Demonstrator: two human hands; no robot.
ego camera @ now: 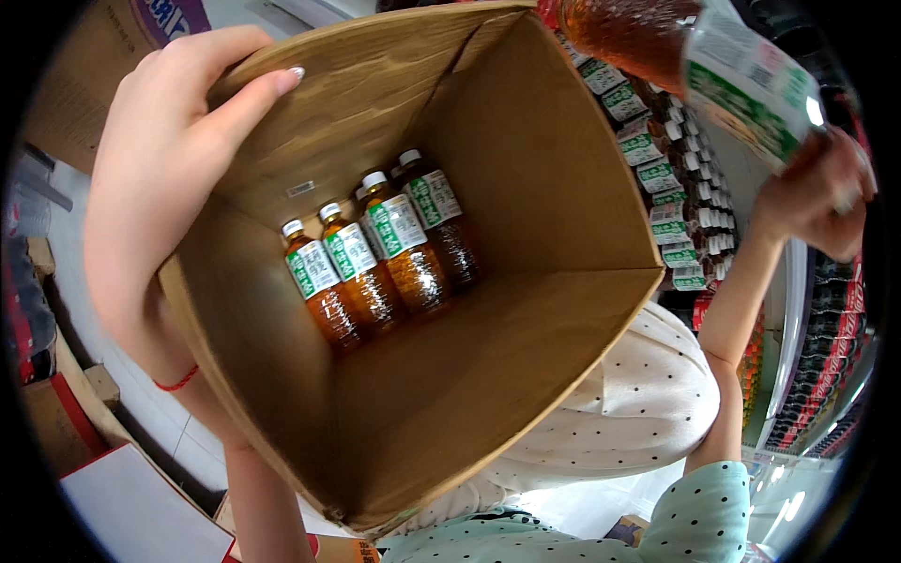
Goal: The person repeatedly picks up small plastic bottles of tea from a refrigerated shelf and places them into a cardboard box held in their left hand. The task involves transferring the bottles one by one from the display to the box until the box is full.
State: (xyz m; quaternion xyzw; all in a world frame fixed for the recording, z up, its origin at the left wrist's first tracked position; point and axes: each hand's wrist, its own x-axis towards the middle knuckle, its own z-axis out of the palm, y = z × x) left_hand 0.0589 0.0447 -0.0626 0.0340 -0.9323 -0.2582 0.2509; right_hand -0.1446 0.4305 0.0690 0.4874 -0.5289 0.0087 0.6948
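An open cardboard box [563,183] fills the middle of the view, tilted so that I look down into it. My left hand [162,134] grips its upper left rim, thumb inside the wall. Several plastic bottles of amber drink [405,232], with white caps and green-and-white labels, stand together towards one side of the box; one at the back is mostly hidden. At the upper right, my right hand [816,197] holds a larger-looking amber drink bottle [746,91] with a similar label. Its fingers are around the neck end, and the bottle's base points to the upper left.
Rows of similar labelled bottles [658,176] stand on a shelf right of the box. Dark cola bottles with red labels [830,359] fill another shelf at the far right. A printed carton [77,77] stands at the upper left, and a white-topped box [148,507] lies lower left.
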